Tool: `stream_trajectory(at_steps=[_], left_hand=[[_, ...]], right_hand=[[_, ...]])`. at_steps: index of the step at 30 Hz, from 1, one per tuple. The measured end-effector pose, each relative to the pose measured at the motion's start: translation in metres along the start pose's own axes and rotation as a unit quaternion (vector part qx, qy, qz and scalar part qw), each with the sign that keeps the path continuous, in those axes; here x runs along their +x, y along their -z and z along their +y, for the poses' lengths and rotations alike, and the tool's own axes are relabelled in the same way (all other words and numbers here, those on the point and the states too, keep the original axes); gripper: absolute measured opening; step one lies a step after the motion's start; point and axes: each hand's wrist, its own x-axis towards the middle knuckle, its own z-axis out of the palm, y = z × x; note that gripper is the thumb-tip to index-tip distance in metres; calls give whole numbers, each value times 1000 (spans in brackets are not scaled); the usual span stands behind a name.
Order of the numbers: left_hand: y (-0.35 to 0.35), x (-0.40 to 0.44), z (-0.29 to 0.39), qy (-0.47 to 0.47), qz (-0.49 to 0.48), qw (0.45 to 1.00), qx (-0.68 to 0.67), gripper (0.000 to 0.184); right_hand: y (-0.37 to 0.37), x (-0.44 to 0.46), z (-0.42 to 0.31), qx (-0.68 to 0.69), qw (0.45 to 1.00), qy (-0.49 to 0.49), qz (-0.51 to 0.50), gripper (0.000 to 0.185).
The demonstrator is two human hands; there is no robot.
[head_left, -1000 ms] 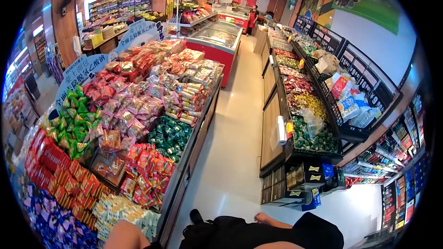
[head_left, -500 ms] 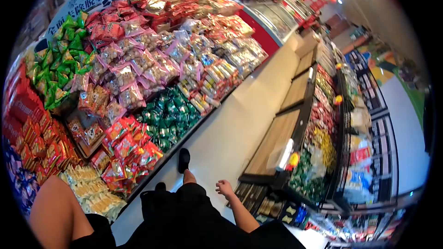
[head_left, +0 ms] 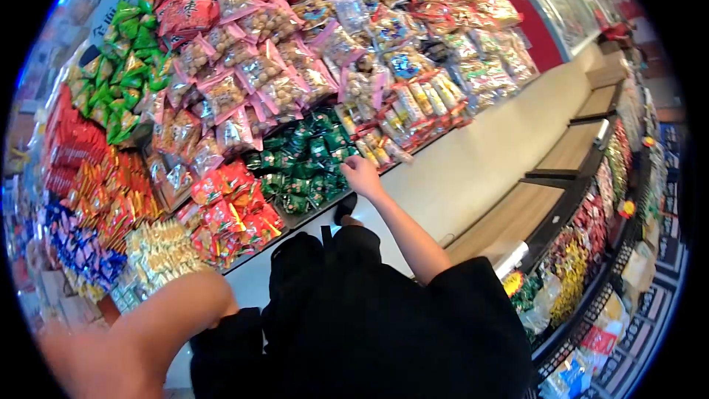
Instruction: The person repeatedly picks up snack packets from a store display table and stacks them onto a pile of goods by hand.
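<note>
My right hand (head_left: 360, 174) hovers at the edge of the snack display, next to the dark green wrapped packets (head_left: 306, 159) and below the small striped packs (head_left: 425, 107). Its fingers are curled, and what they hold, if anything, is too small to make out. On the left, my bent arm crosses the lower corner; my left hand (head_left: 63, 351) is smeared by motion near the left edge. Red-orange packets (head_left: 233, 207) and cream-coloured packets (head_left: 162, 251) lie between the two arms. Pink-edged clear bags (head_left: 266, 74) are heaped further back.
An aisle floor (head_left: 502, 129) runs along the display's right side. Beyond it stands a wood-fronted shelf unit (head_left: 495, 214) with bins of wrapped goods. A red-sided freezer (head_left: 532, 22) is at the upper right. Green packets (head_left: 129, 66) and blue packets (head_left: 81, 251) fill the display's left side.
The view has turned and moved closer to the display. My right hand has risen from beside my body to the green packets. My left arm has swung outward to the left.
</note>
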Motion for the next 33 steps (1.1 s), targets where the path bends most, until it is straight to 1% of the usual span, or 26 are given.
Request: stream_trajectory(at_steps=[1,2,3,4,5,6,7,8,9,10,12,14,15,18,19,20,22,23,24,26,27,28,30,31,32,33], left_hand=[[-10,-36,-20,126,-16,991,32,33],[-18,-79,-40,275,-58,957,64,34],[-21,-129,-58,429,-117,892,86,35],[-16,-182,-74,539,-228,809,59,31],[-9,-251,-90,614,-273,737,74,30],[-3,-307,-96,599,-340,711,139,35],[-6,-342,-95,666,-379,610,202,38],[5,-385,-97,661,-409,598,194,40],[10,-412,-96,683,-432,553,202,41],[14,-431,-92,704,-411,547,188,42],[18,-443,-90,715,-414,531,186,37],[24,-442,-83,670,-443,560,204,36],[25,-436,-79,646,-456,574,211,38],[32,-416,-65,575,-489,635,164,48],[34,-410,-62,569,-506,632,141,51],[35,-405,-54,591,-466,650,111,50],[44,-411,-47,555,-481,674,82,51],[49,-417,-43,566,-476,672,47,46],[54,-414,-39,577,-489,653,22,34],[65,-416,-29,647,-499,571,-78,22],[70,-421,-18,669,-482,558,-96,20],[75,-421,-12,660,-492,552,-132,21],[88,-404,11,673,-519,494,-185,22],[94,-405,20,653,-533,483,-235,23],[101,-405,32,609,-539,512,-277,28],[104,-390,43,612,-582,456,-282,28]], right_hand=[[-9,12,-2,-48,997,-33,-47,37],[-18,22,-5,-97,989,-63,-89,39],[-25,25,-9,-95,988,-80,-91,40],[-35,27,-11,-94,992,-84,-32,36],[-37,29,-15,-83,993,-85,-17,35],[-39,28,-20,-72,994,-88,-3,34],[-43,26,-22,-69,993,-84,36,30],[-43,26,-26,-59,993,-98,41,30],[-44,27,-24,-50,994,-92,39,27],[-49,27,-18,-42,994,-89,38,26],[-55,23,-13,14,998,-44,34,25],[-53,12,-10,48,998,1,39,22],[-50,4,-11,38,998,5,49,22],[-48,-22,-17,28,997,2,77,22],[-48,-33,-17,28,996,-1,85,22],[-49,-44,-16,29,995,5,93,22],[-50,-68,-14,33,993,15,113,23],[-52,-81,-12,24,990,25,134,21],[-54,-95,-9,48,990,9,136,20],[-60,-124,-3,100,984,-22,143,19],[-62,-141,1,112,981,-26,157,15],[-66,-159,1,195,963,-48,181,13],[-80,-198,3,357,904,-85,221,11],[-90,-218,6,375,887,-98,252,12],[-100,-239,8,394,868,-109,284,13],[-111,-257,10,412,846,-119,316,14]])
